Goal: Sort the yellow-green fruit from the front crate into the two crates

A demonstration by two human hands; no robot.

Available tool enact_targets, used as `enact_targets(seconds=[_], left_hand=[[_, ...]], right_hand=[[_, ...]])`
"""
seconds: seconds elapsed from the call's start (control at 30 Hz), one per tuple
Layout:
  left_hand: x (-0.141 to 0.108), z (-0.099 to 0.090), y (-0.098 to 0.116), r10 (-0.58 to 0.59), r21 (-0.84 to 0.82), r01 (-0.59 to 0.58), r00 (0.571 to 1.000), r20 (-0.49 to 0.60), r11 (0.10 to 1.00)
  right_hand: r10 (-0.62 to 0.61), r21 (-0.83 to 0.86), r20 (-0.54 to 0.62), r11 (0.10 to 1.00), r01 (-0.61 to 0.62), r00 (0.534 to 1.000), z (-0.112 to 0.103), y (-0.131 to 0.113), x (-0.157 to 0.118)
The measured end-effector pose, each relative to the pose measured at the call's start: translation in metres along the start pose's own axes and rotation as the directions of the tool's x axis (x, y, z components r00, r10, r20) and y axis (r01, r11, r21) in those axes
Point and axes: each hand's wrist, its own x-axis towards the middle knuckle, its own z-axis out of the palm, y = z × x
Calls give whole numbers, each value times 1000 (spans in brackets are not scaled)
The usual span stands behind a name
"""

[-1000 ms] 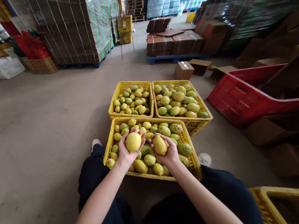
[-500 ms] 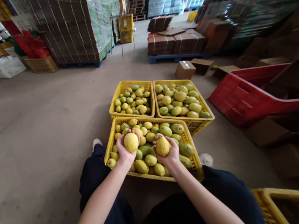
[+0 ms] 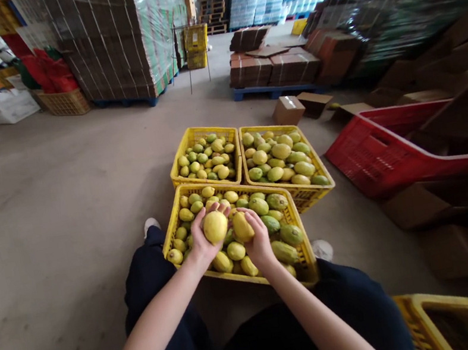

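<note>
My left hand (image 3: 201, 242) cradles a round yellow papaya (image 3: 215, 227) from below, its fingers curled around the far side. Close beside it, my right hand (image 3: 260, 241) grips a second, smaller yellow papaya (image 3: 242, 227) turned on its side. The two fruits are a small gap apart. Both hands are above a yellow plastic crate (image 3: 309, 255) filled with yellow and green papayas (image 3: 284, 252). Part of the fruit in the crate is hidden behind my hands.
Two more yellow crates of papayas, a left one (image 3: 176, 180) and a right one (image 3: 328, 181), stand behind. At right are a red crate (image 3: 377, 165) and cardboard boxes (image 3: 415, 204). Another yellow crate (image 3: 416, 312) is at lower right. A wrapped pallet stack (image 3: 102, 41) stands farther back.
My left hand has moved right with its papaya. My right hand has shifted slightly left and rolled its papaya sideways, bringing the two fruits closer together.
</note>
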Motion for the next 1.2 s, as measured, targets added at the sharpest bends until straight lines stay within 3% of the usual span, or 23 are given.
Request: enact_targets(seconds=[0.1,0.23,0.57,0.9,1.03,1.2], left_hand=[[0,0,-5,7,40,-7,1000,-2,999],[-1,3,-4,42,34,-41,999,-16,999],[8,-13,-18,24,169,-40,995,92,985],[5,-16,-28,-26,175,12,997,79,985],[6,-25,-32,-14,176,-12,989,144,984],[5,-32,-39,-15,176,-27,973,232,984]], right_hand=[[-245,-297,35,923,244,969,8,0,-7],[-377,-515,157,757,401,913,6,5,-9],[-508,-679,215,537,501,834,3,25,-11],[-608,-774,314,281,568,729,2,26,-16],[-571,-778,345,271,567,745,6,21,-19],[-527,-773,308,347,531,792,15,14,-26]])
